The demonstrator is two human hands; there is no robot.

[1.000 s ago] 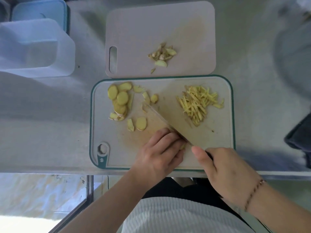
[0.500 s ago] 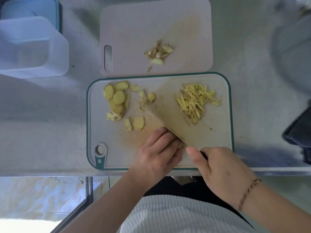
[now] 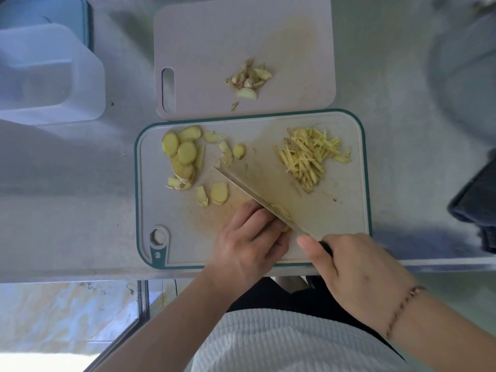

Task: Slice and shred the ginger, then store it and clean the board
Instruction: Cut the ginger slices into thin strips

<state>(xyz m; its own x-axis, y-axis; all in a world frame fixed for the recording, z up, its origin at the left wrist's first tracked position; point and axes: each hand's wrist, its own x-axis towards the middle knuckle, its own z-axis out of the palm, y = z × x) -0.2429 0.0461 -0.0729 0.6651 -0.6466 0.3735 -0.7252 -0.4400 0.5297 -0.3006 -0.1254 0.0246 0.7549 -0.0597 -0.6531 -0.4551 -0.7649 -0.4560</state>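
A steel counter (image 3: 402, 130) carried everything, and two cutting boards lay on it, touching edge to edge. The far one was a plain pale board (image 3: 214, 36) with a slot handle at its left end; the near one was a green-rimmed board (image 3: 349, 210) with a round hole in its near left corner. At the far left stood one clear plastic tub (image 3: 48, 73), with a blue-rimmed lid (image 3: 45, 12) partly hidden behind it. A dark cloth (image 3: 477, 205) showed at the right edge, cut off by the frame.

One knife (image 3: 249, 189) lay slantwise across the green-rimmed board, its tip pointing to the far left. The right hand (image 3: 357, 269) gripped its black handle, fingers wrapped round it and the thumb along the top. The left hand (image 3: 249, 240) had its fingers curled down against the blade's left face, pressing on a bit of ginger (image 3: 280, 209) — mostly hidden under knuckles and blade.

On that board lay a heap of shreds (image 3: 311, 157) at the right and loose slices (image 3: 185, 157) at the left — roughly ten, some overlapping. One small pile of peelings (image 3: 248, 79) sat on the pale board.
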